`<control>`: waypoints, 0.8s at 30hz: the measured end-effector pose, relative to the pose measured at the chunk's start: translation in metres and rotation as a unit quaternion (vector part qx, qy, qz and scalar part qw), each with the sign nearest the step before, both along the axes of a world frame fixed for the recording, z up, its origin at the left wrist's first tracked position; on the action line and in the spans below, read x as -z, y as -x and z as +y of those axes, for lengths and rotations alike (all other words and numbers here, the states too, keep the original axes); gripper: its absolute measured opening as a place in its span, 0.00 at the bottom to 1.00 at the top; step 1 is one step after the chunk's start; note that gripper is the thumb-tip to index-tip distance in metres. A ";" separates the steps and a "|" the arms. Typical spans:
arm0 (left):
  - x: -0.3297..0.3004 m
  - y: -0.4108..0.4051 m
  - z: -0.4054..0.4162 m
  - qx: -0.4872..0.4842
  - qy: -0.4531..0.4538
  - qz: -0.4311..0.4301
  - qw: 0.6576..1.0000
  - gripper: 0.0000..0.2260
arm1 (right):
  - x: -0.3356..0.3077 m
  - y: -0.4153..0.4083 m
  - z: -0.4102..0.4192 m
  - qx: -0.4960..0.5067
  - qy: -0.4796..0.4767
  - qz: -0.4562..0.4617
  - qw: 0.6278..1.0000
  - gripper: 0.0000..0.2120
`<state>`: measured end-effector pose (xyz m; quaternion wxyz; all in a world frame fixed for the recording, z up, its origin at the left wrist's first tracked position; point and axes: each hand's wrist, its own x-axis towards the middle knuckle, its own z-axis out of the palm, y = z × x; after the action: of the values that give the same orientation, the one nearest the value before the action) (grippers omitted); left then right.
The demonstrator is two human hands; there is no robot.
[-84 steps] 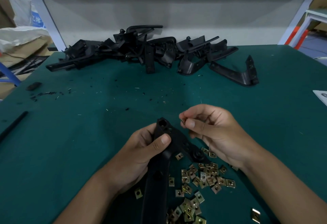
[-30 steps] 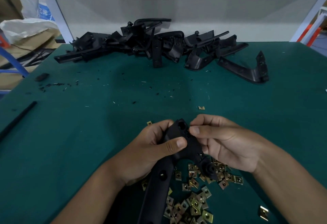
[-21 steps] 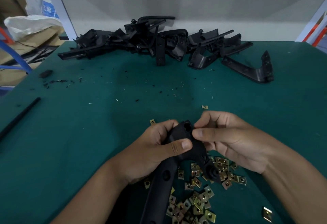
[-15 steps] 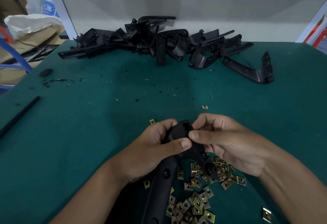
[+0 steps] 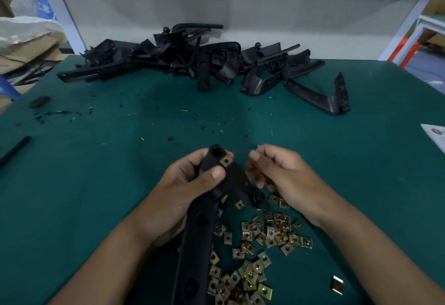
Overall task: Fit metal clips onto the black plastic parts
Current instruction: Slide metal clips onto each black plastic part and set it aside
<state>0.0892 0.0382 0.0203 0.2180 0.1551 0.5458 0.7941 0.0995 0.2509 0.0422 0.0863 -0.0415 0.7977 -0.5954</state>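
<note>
My left hand point(image 5: 190, 189) grips a long black plastic part point(image 5: 195, 244) near its upper end, thumb across its face. A brass-coloured metal clip point(image 5: 225, 161) sits on that end, beside a round hole. My right hand point(image 5: 284, 177) hovers just right of the part without touching it, its fingers loosely curled and nothing visible in them. A heap of loose metal clips point(image 5: 265, 242) lies on the green table below both hands.
A pile of black plastic parts point(image 5: 192, 61) lies along the table's far edge, with one angled part point(image 5: 320, 96) apart at its right. A single clip point(image 5: 337, 285) lies near right. A black rod point(image 5: 14, 150) and a small block point(image 5: 39, 101) are at left; paper point(image 5: 435, 136) lies at the right edge.
My right hand, which was pressing at the top end of the part, has let go and drawn away to the right. A clip now shows seated on that end.
</note>
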 end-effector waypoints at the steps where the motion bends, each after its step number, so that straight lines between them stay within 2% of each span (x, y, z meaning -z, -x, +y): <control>1: -0.002 0.002 -0.003 -0.019 -0.018 -0.013 1.000 0.11 | 0.003 0.000 0.000 -0.003 -0.037 0.033 0.999 0.13; 3: -0.003 0.006 -0.009 -0.063 -0.036 -0.025 0.997 0.14 | 0.010 0.000 0.000 -0.019 -0.098 0.080 0.992 0.10; 6: 0.000 0.011 -0.014 -0.100 -0.053 -0.036 0.993 0.24 | 0.019 0.000 0.001 -0.059 -0.194 0.112 0.973 0.04; 9: 0.004 0.014 -0.014 -0.092 -0.093 -0.057 0.990 0.23 | 0.026 0.000 0.002 -0.118 -0.272 0.129 0.946 0.16; 11: 0.005 0.015 -0.013 -0.075 -0.113 -0.056 0.989 0.27 | 0.028 0.000 0.000 -0.142 -0.298 0.148 0.932 0.20; 15: 0.004 0.013 -0.010 -0.056 -0.112 -0.052 0.991 0.39 | 0.031 -0.004 -0.005 -0.157 -0.307 0.181 0.921 0.18; 17: 0.005 0.014 -0.010 -0.061 -0.103 -0.058 0.991 0.41 | 0.030 -0.005 -0.006 -0.156 -0.307 0.194 0.919 0.15; 21: 0.009 0.019 -0.012 -0.070 -0.104 -0.076 0.989 0.36 | 0.030 -0.003 -0.007 -0.142 -0.279 0.196 0.929 0.11; 24: 0.011 0.023 -0.012 -0.059 -0.134 -0.092 0.985 0.29 | 0.026 -0.003 -0.008 -0.086 -0.200 0.182 0.959 0.08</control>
<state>0.0665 0.0264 0.0088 0.1972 0.0772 0.4204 0.8823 0.1029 0.2424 0.0163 -0.0028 -0.1999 0.8961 -0.3964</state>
